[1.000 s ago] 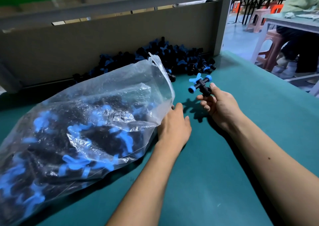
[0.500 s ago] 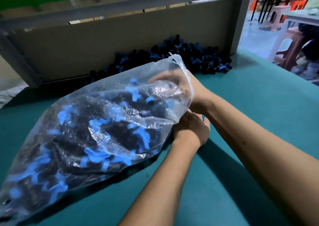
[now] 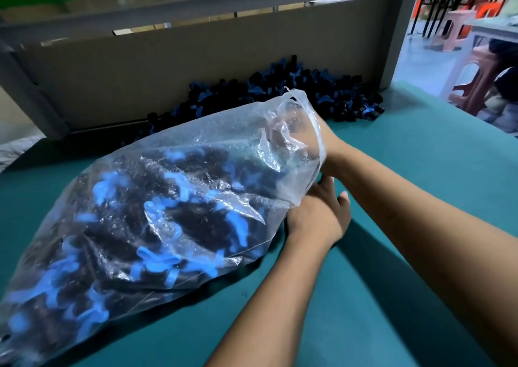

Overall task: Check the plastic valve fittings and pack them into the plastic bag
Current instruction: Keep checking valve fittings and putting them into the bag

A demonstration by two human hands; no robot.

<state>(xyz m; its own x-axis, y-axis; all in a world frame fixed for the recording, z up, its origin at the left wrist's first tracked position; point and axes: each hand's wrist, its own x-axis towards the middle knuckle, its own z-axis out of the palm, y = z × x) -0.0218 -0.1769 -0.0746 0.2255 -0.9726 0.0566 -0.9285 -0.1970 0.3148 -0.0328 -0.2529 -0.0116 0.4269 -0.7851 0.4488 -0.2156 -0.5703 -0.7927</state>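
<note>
A large clear plastic bag (image 3: 168,198) lies on the teal table (image 3: 420,176), filled with several black and blue valve fittings (image 3: 157,260). Its mouth points to the right and is raised. My right hand (image 3: 297,139) is inside the mouth up to the wrist, blurred by the plastic, so I cannot tell whether it holds a fitting. My left hand (image 3: 316,215) is at the lower edge of the mouth, with its fingers tucked under the plastic, holding it. A loose pile of fittings (image 3: 322,89) lies behind the bag.
A cardboard wall (image 3: 196,66) in a grey metal frame closes off the back of the table, with a grey post (image 3: 403,30) at its right end. Plastic stools (image 3: 476,69) and other tables stand beyond the right edge.
My right hand carried a fitting from above the table into the bag's mouth, and now sits nearer the rim. My left hand stayed at the lower edge of the mouth.
</note>
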